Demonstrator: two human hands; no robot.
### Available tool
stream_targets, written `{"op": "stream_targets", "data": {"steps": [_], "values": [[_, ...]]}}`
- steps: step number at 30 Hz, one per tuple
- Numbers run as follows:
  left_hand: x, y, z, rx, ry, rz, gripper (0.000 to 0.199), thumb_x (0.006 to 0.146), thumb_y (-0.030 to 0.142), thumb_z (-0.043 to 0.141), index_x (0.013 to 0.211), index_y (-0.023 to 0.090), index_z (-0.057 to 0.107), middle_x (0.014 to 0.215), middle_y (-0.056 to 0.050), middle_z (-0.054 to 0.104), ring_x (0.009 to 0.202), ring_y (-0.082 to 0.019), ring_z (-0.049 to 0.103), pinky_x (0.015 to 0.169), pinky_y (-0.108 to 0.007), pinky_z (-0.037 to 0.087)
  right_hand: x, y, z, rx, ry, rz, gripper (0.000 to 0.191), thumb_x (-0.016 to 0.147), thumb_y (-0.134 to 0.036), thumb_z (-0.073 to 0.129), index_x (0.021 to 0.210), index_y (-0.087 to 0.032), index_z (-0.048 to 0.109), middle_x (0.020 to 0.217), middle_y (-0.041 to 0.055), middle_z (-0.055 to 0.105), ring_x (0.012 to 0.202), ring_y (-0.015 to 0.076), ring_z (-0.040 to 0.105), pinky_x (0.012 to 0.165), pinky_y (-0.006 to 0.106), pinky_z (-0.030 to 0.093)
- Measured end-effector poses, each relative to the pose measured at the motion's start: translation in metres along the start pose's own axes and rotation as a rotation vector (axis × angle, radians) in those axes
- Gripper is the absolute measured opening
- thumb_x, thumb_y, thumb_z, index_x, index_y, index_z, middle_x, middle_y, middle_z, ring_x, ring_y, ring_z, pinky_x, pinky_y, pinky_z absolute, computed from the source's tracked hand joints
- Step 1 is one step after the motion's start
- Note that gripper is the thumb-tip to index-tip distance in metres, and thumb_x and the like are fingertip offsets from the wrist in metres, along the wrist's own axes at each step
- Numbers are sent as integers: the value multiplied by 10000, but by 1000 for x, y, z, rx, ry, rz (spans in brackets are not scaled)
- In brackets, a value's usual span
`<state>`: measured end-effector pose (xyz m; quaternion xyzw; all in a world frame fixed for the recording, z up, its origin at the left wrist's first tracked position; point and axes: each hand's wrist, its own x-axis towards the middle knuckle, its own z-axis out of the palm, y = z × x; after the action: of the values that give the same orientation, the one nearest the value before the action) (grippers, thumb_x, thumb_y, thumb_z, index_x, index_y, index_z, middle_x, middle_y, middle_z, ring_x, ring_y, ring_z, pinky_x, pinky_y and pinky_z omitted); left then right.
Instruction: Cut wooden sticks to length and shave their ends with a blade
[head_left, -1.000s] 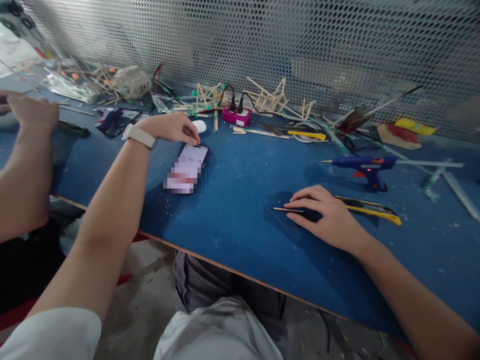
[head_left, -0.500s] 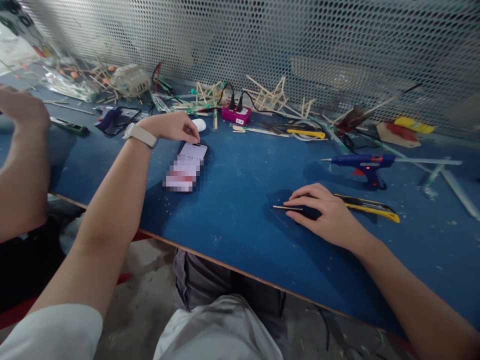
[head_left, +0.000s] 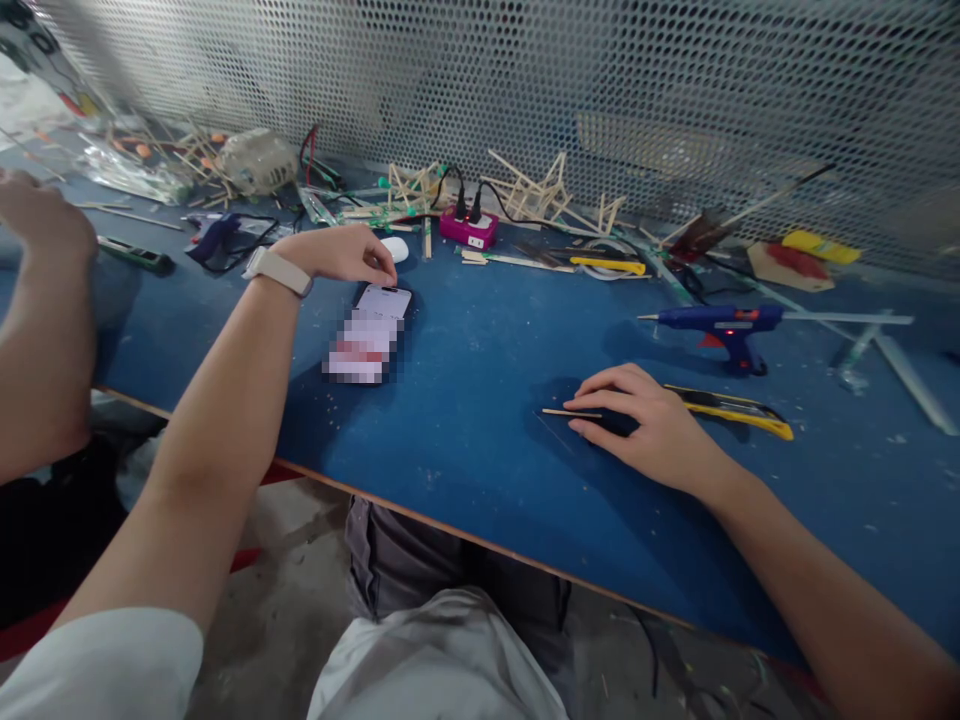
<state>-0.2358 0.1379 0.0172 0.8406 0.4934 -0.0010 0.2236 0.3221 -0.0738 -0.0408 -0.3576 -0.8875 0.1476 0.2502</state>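
A: Where does the phone (head_left: 367, 335) lie?
B: Screen up on the blue desk (head_left: 465, 440), left of centre, about midway between the near edge and the far edge.
A: And the left hand (head_left: 346, 252)?
B: At the phone's top end, wrist bent, fingertips drawn down to it. I can't tell whether they pinch it or only touch. A white mouse (head_left: 394, 249) sits just beyond the fingers.
A: What about the right hand (head_left: 634, 415)?
B: It rests on the desk, well apart from the phone. The thumb and forefinger are parted at the tips, a thin wooden stick (head_left: 553, 411) between them; whether they press on it, I can't tell.
A: Anything near that hand?
B: A yellow-and-black cutter (head_left: 739, 412) just past the knuckles, then a blue glue gun (head_left: 724, 322) nearer the far edge.
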Motion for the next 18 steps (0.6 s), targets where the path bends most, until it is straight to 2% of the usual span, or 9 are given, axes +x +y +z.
{"op": "stream_targets", "data": {"steps": [5, 10, 15, 18], "values": [[3, 0, 1, 9, -3, 0, 697, 972, 849, 904, 1242, 214, 1006, 1124, -32, 961, 1078, -223, 714, 1084, -371, 573, 0, 0, 1, -6, -2, 17, 197, 1237, -476, 836, 1314, -375, 985, 1274, 104, 895, 1209, 346, 837, 1108, 590, 771], [4, -2, 1, 0, 0, 11, 650, 974, 844, 836, 1180, 255, 1015, 1115, -43, 954, 1095, -276, 782, 1064, -387, 570, 0, 0, 1, -7, 1, 9, 220, 1252, -511, 822, 1312, -369, 979, 1277, 99, 896, 1209, 336, 841, 1106, 568, 771], [1, -1, 0, -3, -4, 10, 712, 1001, 882, 850, 1284, 249, 1015, 1153, -47, 966, 1125, -241, 751, 1107, -398, 573, 0, -1, 0, -1, 4, 1, 200, 1248, -486, 830, 1313, -370, 979, 1277, 95, 896, 1218, 336, 842, 1111, 568, 769], [-1, 2, -1, -5, -6, 14, 657, 979, 842, 841, 1252, 271, 1020, 1155, -49, 972, 1126, -267, 803, 1092, -404, 587, 1, -1, 0, 1, 0, 6, 189, 1235, -471, 843, 1319, -373, 982, 1275, 97, 897, 1210, 340, 841, 1104, 579, 773]]}}
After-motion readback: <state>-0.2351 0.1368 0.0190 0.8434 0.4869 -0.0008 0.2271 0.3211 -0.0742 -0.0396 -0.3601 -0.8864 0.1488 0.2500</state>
